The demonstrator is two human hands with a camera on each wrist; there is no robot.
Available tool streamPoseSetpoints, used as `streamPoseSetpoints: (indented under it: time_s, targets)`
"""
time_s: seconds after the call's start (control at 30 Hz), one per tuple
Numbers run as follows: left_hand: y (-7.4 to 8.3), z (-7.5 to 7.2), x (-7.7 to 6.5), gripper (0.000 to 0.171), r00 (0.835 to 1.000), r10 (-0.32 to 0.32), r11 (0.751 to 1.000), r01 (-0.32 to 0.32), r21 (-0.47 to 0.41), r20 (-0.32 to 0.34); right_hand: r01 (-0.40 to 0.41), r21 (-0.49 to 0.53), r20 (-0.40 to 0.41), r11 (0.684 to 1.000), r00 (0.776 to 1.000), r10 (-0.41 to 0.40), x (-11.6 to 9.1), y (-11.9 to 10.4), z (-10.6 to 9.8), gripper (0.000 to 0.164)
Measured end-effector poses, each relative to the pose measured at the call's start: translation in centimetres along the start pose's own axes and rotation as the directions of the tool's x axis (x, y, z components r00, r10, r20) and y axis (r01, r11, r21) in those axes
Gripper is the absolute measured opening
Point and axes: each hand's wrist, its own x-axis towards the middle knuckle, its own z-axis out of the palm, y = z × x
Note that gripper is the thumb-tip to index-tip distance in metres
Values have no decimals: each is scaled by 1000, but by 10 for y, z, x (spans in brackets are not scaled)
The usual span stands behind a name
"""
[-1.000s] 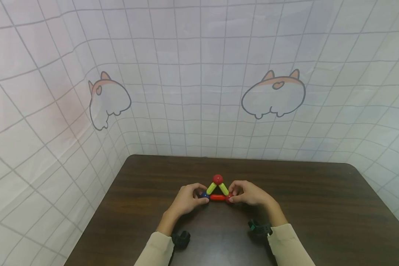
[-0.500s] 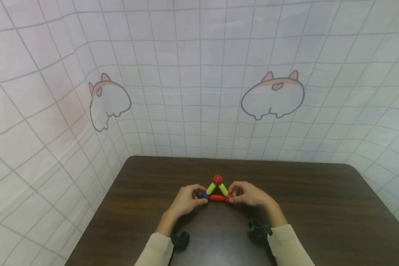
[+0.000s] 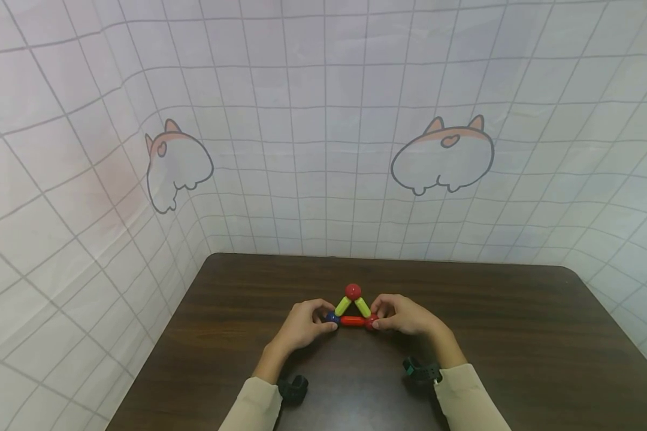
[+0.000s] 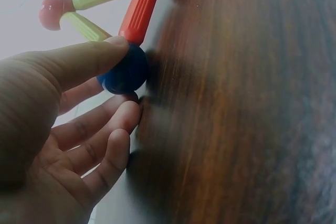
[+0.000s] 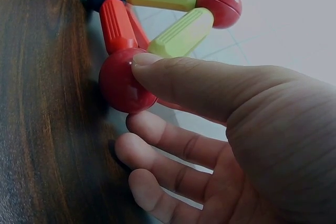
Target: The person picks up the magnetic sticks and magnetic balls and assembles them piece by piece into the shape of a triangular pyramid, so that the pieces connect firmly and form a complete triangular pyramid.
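Note:
A triangle of magnetic rods and balls stands upright near the middle of the table. A red rod [image 3: 353, 321] forms its base, and two yellow-green rods, a left one [image 3: 342, 306] and a right one [image 3: 363, 307], lean up to a red ball [image 3: 353, 291] at the top. My left hand [image 3: 299, 326] grips the blue ball [image 4: 126, 72] at the left corner, thumb pressed near the rod's end. At the right corner my right hand [image 3: 407, 314] pinches another red ball [image 5: 121, 85], its lower fingers loosely bent beneath. In the right wrist view, a second red strip shows behind the base rod.
The dark wood table [image 3: 237, 347] has rounded back corners. Behind it and to the left hangs white grid-patterned cloth [image 3: 302, 149] printed with cartoon animals. Dark straps with camera mounts, one on the left wrist [image 3: 293, 389] and one on the right wrist [image 3: 422, 369], sit close over the tabletop.

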Motion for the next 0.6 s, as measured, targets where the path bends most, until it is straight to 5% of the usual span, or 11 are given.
streamPoseSetpoints:
  time_s: [0.37,0.6]
  targets:
    - [0,-2,1,34,1000,-3,1000,3,-10,7,13,5,12,1000,1000,-13,1,2,-2,24]
    - [3,-20,-1,40,999,7,999,-5,-41,46,10,19,-23,1000,1000,-10,-7,3,-20,32]
